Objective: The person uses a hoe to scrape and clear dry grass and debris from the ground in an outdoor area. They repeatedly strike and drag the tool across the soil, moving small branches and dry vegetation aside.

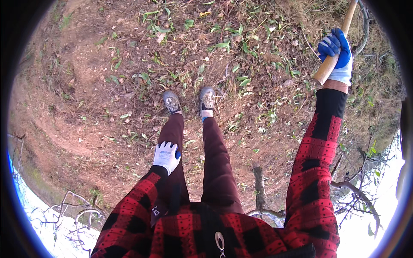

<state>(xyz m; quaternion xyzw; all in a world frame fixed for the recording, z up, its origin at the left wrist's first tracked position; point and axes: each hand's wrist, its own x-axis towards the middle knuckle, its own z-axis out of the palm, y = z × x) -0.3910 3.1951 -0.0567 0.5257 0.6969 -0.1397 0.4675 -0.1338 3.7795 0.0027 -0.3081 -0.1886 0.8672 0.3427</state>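
Observation:
A white and blue work glove covers my right hand point(337, 53), which grips a wooden tool handle point(332, 64) near its butt end at the upper right. The handle runs up past the picture's top edge, so its far end is hidden. My left hand point(166, 158), in a matching glove, rests on the thigh or knee of my dark maroon trousers point(172, 130). The palm faces down and the hand holds no object that I can see. My two muddy shoes point(207, 98) stand a little apart on the ground.
Brown soil point(87, 96) is strewn with green and dry leaves. Dry grass lies at the upper right, beside a curved branch point(365, 29). Bare branches point(358, 190) reach in at the lower right, others point(80, 206) at the lower left. A tree trunk point(259, 187) stands behind my legs.

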